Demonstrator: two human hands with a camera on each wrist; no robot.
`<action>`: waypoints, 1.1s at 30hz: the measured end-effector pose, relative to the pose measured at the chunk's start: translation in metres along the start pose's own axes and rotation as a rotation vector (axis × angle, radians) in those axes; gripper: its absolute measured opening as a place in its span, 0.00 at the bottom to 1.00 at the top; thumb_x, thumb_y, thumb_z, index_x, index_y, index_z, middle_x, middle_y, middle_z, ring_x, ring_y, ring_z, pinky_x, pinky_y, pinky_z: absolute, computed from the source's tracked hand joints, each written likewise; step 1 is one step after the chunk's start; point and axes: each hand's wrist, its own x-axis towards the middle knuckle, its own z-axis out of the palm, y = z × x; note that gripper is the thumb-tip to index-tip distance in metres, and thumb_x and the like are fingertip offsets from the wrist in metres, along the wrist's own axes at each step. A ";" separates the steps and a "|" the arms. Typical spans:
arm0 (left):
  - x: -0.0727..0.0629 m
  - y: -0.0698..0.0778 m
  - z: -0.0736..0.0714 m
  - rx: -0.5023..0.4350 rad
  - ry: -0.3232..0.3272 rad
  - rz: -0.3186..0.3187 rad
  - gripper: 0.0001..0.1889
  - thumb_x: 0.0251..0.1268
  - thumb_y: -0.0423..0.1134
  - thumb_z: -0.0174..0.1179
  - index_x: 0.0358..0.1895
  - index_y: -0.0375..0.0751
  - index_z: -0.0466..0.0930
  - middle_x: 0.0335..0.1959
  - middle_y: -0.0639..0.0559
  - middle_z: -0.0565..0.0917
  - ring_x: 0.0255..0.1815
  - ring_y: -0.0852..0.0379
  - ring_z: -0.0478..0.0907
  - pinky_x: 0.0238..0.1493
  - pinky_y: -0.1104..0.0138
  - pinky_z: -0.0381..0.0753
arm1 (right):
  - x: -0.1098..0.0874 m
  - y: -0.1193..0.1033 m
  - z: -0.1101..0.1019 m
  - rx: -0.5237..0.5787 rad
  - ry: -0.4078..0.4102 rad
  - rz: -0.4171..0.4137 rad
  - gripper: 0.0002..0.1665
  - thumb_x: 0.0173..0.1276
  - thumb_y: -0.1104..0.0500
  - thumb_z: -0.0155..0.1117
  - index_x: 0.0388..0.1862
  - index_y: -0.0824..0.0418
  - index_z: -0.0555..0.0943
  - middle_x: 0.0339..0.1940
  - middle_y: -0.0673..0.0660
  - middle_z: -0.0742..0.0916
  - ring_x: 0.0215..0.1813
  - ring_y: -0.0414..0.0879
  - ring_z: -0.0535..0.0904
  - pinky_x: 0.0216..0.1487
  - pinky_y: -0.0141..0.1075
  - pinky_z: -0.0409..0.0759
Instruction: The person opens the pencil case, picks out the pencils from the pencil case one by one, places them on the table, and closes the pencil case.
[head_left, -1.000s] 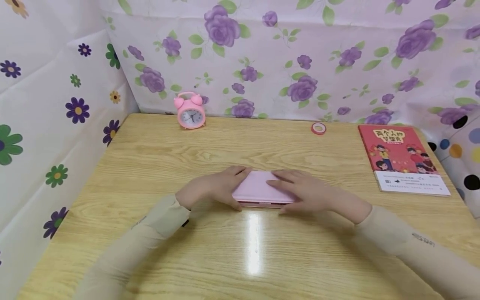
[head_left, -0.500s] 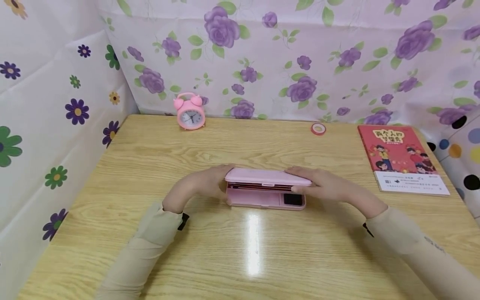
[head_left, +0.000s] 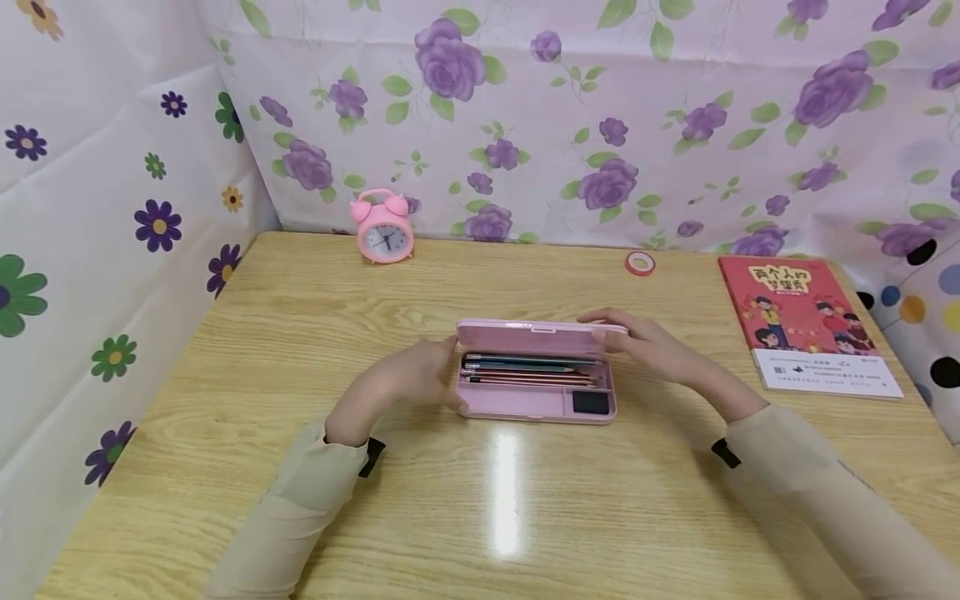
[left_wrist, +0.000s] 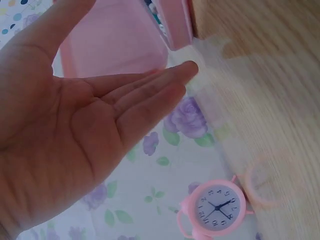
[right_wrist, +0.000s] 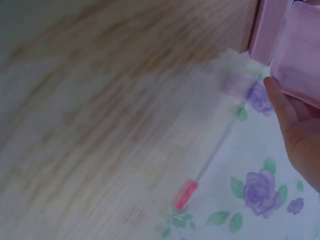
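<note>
- Ok so your pencil case [head_left: 517, 403] is sitting right between your two hands, with its lid [head_left: 525, 337] tilted up along the far side.
- Your left hand [head_left: 397, 383] isn't gripping: fingers pretty much straight, spread around the case's left end, thumb down by the near corner.
- Your right hand [head_left: 656, 350] is pinching the lid at its right end, thumb on the inner face, fingers behind.
- For elbow room, you've got wooden tabletop [head_left: 420, 517] running from both hands back toward you, plus a wide stretch left of your left hand, out to the slanting left edge.
- Table's far edge is well beyond both hands, and the purple-rose cloth [head_left: 540, 108] goes up right behind it, so that's basically your wall.
- There's daisy-print cloth [head_left: 75, 208] past the left edge too, boxing in that side.
- Pink alarm clock [head_left: 386, 240] stands beyond your left hand, near the far edge.
- Little tape roll [head_left: 640, 272] lies beyond your right hand, also near that edge.
- Biggest obstacle is the red book [head_left: 806, 321], flat on the table to the right of your right hand and reaching farther back.
- Inside the case, pencils [head_left: 525, 379] lie lengthwise in the far compartment; a black block [head_left: 590, 403] sits in the near one closest to your right hand.
</note>
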 end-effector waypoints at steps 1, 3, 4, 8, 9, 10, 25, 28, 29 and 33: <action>-0.001 0.000 0.001 -0.004 0.007 0.006 0.57 0.45 0.50 0.72 0.73 0.32 0.43 0.66 0.38 0.66 0.65 0.49 0.65 0.67 0.55 0.61 | 0.002 0.000 0.000 0.025 0.011 0.021 0.26 0.74 0.46 0.46 0.66 0.56 0.67 0.65 0.59 0.72 0.62 0.55 0.70 0.58 0.53 0.72; -0.001 0.001 0.002 -0.015 0.020 0.014 0.54 0.45 0.49 0.72 0.72 0.33 0.48 0.64 0.38 0.69 0.65 0.48 0.65 0.67 0.55 0.62 | 0.005 0.000 -0.002 0.055 0.040 0.058 0.28 0.73 0.44 0.47 0.67 0.56 0.66 0.65 0.60 0.72 0.61 0.56 0.71 0.57 0.53 0.72; -0.001 0.002 0.002 -0.020 0.026 0.019 0.52 0.45 0.48 0.72 0.71 0.33 0.51 0.63 0.39 0.70 0.64 0.48 0.66 0.67 0.55 0.62 | 0.006 0.001 -0.003 0.068 0.062 0.075 0.29 0.73 0.43 0.47 0.66 0.56 0.67 0.64 0.60 0.73 0.61 0.55 0.71 0.58 0.52 0.71; 0.002 0.005 0.006 -0.048 0.041 0.037 0.48 0.44 0.46 0.73 0.68 0.34 0.58 0.62 0.40 0.72 0.65 0.47 0.65 0.67 0.55 0.62 | 0.013 0.005 -0.006 0.126 0.117 0.154 0.32 0.71 0.39 0.47 0.65 0.57 0.68 0.59 0.60 0.76 0.61 0.52 0.70 0.60 0.51 0.69; 0.004 0.005 0.007 -0.052 0.046 0.045 0.47 0.43 0.45 0.74 0.68 0.34 0.59 0.62 0.40 0.72 0.65 0.47 0.65 0.67 0.56 0.61 | 0.015 0.006 -0.006 0.154 0.120 0.170 0.32 0.71 0.39 0.47 0.64 0.59 0.69 0.57 0.61 0.77 0.60 0.52 0.71 0.61 0.50 0.70; 0.005 0.005 0.008 -0.058 0.053 0.053 0.48 0.42 0.45 0.75 0.67 0.34 0.59 0.62 0.41 0.72 0.65 0.47 0.65 0.68 0.56 0.61 | 0.017 0.006 -0.006 0.182 0.119 0.189 0.33 0.70 0.39 0.47 0.64 0.60 0.68 0.56 0.62 0.77 0.59 0.52 0.72 0.60 0.50 0.71; 0.010 -0.001 0.013 -0.017 0.078 0.107 0.46 0.37 0.40 0.77 0.64 0.35 0.65 0.60 0.44 0.74 0.64 0.48 0.67 0.67 0.57 0.62 | 0.034 0.009 -0.005 0.300 0.057 0.273 0.40 0.73 0.39 0.38 0.70 0.67 0.54 0.60 0.70 0.70 0.62 0.59 0.66 0.62 0.53 0.68; 0.010 -0.002 0.013 0.001 0.082 0.112 0.44 0.37 0.41 0.77 0.63 0.35 0.66 0.59 0.44 0.75 0.63 0.48 0.68 0.66 0.57 0.64 | 0.034 0.010 -0.005 0.287 0.045 0.285 0.42 0.73 0.38 0.36 0.72 0.67 0.51 0.61 0.72 0.69 0.62 0.61 0.67 0.61 0.53 0.68; 0.011 -0.002 0.014 0.011 0.087 0.113 0.44 0.37 0.41 0.77 0.62 0.34 0.67 0.58 0.44 0.76 0.62 0.48 0.69 0.65 0.57 0.65 | 0.033 0.010 -0.005 0.278 0.043 0.287 0.42 0.73 0.38 0.35 0.73 0.67 0.49 0.61 0.72 0.69 0.62 0.61 0.67 0.61 0.53 0.69; 0.013 -0.002 0.015 0.040 0.121 0.103 0.42 0.33 0.42 0.79 0.59 0.35 0.70 0.53 0.46 0.78 0.57 0.48 0.71 0.63 0.57 0.68 | 0.034 0.011 -0.005 0.218 0.092 0.297 0.43 0.72 0.36 0.36 0.72 0.66 0.54 0.58 0.71 0.72 0.57 0.59 0.71 0.59 0.51 0.72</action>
